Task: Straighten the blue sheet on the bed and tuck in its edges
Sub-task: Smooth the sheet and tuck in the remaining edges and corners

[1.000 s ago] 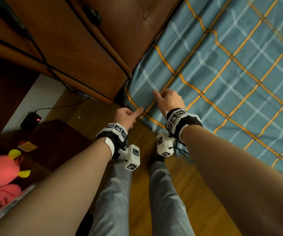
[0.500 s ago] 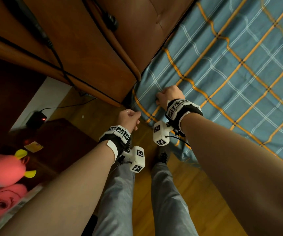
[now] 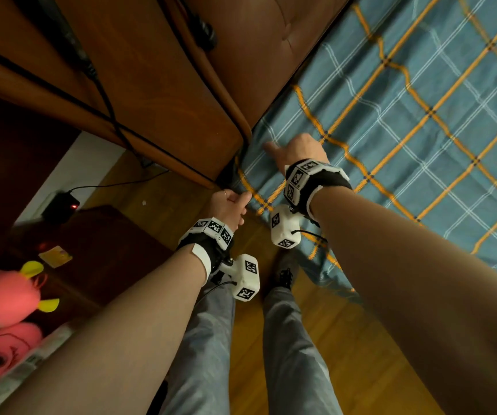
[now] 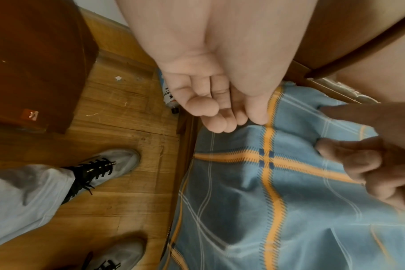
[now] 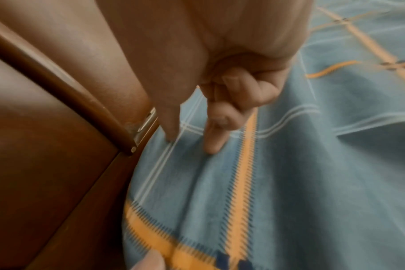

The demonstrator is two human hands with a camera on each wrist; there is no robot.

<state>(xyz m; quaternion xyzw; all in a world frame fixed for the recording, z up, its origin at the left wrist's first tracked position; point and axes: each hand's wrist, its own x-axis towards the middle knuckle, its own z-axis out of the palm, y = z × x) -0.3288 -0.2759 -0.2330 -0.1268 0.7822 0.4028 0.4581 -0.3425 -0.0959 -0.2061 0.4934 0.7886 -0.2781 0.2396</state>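
The blue sheet [image 3: 420, 130] with orange and white checks covers the bed; its side hangs loose over the bed edge [image 3: 325, 265]. At the bed corner my left hand [image 3: 229, 205] is a fist with nothing in its palm [image 4: 220, 109], its thumb lying on the sheet's edge [image 4: 278, 201]. My right hand [image 3: 298, 151] rests on the sheet beside the headboard. In the right wrist view [image 5: 197, 127] its thumb and forefinger press down on the cloth [image 5: 289, 164] and the other fingers are curled in.
The brown headboard [image 3: 181, 85] rises right against the sheet's corner, with cables running over it. A dark bedside cabinet [image 3: 91, 250] stands to the left, pink plush toys [image 3: 5, 292] beside it. My shoes [image 4: 109, 162] are on the wooden floor; a small bottle [image 4: 169, 95] lies by the bed frame.
My right hand has slid up the sheet toward the headboard gap, its thumb now stretched out. My left hand has stayed at the bed corner.
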